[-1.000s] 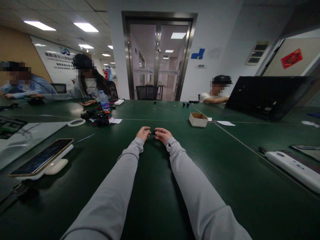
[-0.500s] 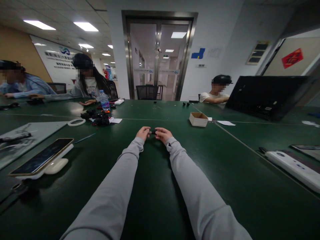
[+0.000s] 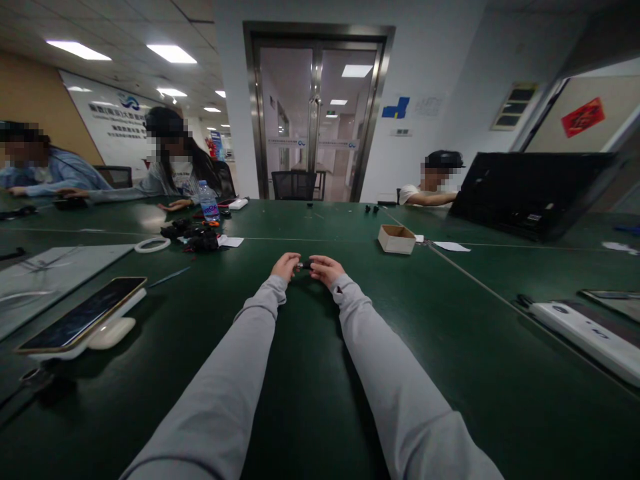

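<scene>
Sleeves in grey run forward from the near edge of the green surface (image 3: 310, 400), both arms stretched out and converging. Left hand (image 3: 286, 266) and right hand (image 3: 324, 269) meet at mid-surface, fingers curled narrow, each pinching one end of a small dark part (image 3: 304, 265) held between them just above the surface; its exact form is too small to tell. The step in hand appears to be fitting or working this part with the fingertips; the next move would call for fine, steady finger pressure rather than any reach. To the left lies a phone (image 3: 83, 313) on a white stand; further off, a white ring (image 3: 153, 245) and a pile of dark parts (image 3: 193, 236). To the right, beyond the hands, stands an open cardboard box (image 3: 397, 239). Other people sit at the far edge.
</scene>
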{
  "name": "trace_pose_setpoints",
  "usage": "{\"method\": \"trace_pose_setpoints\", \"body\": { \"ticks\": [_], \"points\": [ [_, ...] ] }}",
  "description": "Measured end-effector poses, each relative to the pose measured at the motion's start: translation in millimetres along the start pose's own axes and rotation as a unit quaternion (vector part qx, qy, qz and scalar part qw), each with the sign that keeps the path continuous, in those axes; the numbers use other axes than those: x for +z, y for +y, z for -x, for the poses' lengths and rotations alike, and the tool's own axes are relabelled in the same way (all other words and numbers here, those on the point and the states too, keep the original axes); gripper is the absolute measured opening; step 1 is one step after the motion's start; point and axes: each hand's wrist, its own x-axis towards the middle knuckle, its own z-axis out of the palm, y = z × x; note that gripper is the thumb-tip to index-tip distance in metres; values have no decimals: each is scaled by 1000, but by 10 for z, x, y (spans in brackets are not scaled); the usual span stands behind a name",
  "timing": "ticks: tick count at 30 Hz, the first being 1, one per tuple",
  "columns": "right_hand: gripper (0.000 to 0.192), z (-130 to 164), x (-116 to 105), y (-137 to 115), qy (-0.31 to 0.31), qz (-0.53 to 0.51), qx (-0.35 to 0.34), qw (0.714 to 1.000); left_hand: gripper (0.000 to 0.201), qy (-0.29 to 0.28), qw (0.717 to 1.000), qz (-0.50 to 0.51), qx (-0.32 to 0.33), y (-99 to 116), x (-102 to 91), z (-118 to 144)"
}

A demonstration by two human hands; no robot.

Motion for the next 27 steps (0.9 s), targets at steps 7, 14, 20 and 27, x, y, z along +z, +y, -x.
{"method": "trace_pose_setpoints", "body": {
  "ticks": [7, 14, 20, 27],
  "points": [
    [28, 1, -1, -2, -5, 2, -2, 1000, 30, 0, 1000, -9, -15, 40, 7, 27],
    [27, -2, -6, -2, -8, 6, -1, 1000, 29, 14, 1000, -2, 5, 36, 9, 31],
    [28, 2, -6, -3, -9, 7, -1, 1000, 31, -7, 1000, -2, -2, 56, 3, 43],
    [27, 10, 2, -6, -17, 20, 6, 1000, 26, -34, 999, 11, 18, 27, -3, 23]
  ]
}}
